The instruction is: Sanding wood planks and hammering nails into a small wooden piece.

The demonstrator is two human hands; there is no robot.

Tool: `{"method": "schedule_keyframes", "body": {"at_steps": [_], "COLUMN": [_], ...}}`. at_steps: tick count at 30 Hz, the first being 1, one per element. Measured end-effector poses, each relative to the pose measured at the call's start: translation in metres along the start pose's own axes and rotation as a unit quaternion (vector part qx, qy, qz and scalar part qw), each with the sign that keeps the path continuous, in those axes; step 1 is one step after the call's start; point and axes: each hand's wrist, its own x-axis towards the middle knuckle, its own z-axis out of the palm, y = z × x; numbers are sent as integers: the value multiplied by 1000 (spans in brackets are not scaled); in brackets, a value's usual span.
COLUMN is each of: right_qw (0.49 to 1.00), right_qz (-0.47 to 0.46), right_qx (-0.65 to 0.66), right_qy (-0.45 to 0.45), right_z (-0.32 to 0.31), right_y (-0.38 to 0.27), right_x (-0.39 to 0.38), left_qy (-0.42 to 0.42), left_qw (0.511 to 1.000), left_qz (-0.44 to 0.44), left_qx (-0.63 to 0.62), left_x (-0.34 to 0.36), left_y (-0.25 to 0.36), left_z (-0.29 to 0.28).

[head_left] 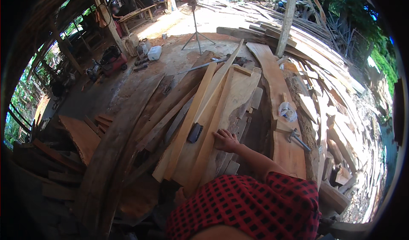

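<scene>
My right hand (225, 140) lies on the long edge of a pale wooden strip (213, 131), fingers spread and palm down. My left hand (180, 196) barely shows beside my red checked shirt, near the close end of the boards; its fingers are hidden. The strip rests on a wide light board (238, 99), and a second narrow strip (190, 121) lies to its left. Between the two strips sits a small dark box-like object (195, 132), too dark to name. A short wood piece (243, 70) lies across the board's far end.
On the right board (281, 87) are a clear plastic bag (287, 111) and a hammer (300, 140). A chainsaw (200, 67) lies beyond the planks. Farther off stand a fan on a tripod (196, 27), a white jug (154, 53), a post (287, 21) and a red machine (114, 63).
</scene>
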Motion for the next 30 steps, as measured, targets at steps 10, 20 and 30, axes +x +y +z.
{"method": "schedule_keyframes", "body": {"at_steps": [10,20,30], "right_qw": [1000,1000,1000], "right_qz": [10,2,12], "right_qx": [17,12,15], "right_qy": [-18,-22,-16], "right_z": [-2,-2,0], "right_y": [-1,0,-4], "right_x": [3,3,0], "left_qy": [-15,-18,-11], "left_qw": [999,996,991], "left_qz": [2,-5,-39], "left_qx": [45,93,126], "left_x": [12,11,-19], "left_y": [6,12,5], "left_z": [-9,-21,-32]}}
